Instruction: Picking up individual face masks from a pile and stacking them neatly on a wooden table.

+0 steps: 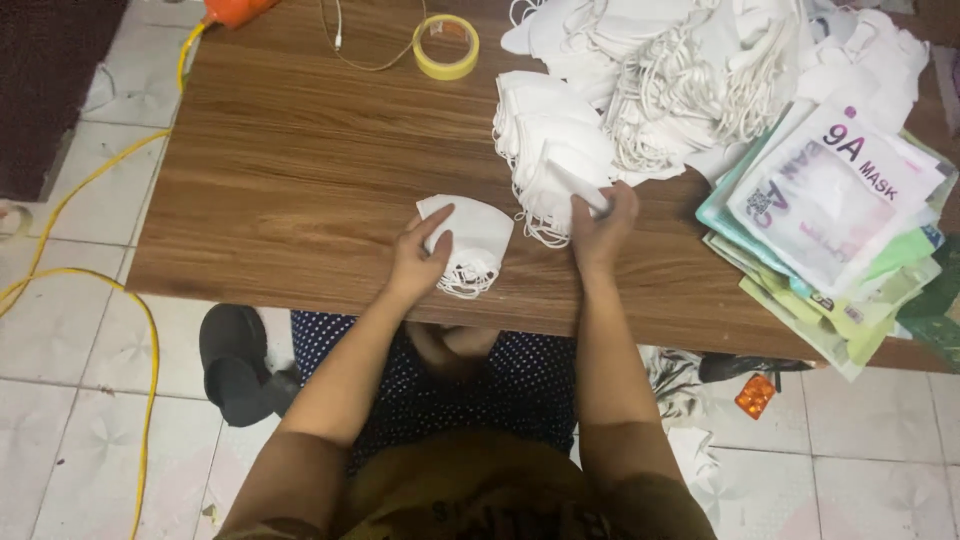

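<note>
My left hand (420, 258) rests on a small stack of folded white face masks (472, 240) near the front edge of the wooden table (290, 170), fingers curled over its left side. My right hand (602, 228) grips the near end of a longer row of white masks (545, 140) that leans toward the back. The two mask stacks lie a short gap apart. Elastic ear loops hang out from under both stacks.
A big loose heap of white masks and loops (700, 70) fills the back right. Flat printed mask packets (835, 220) are stacked at the right edge. A yellow tape roll (446, 46) and thin cable lie at the back. Yellow cord (90, 280), a dark shoe (235, 365) on the floor.
</note>
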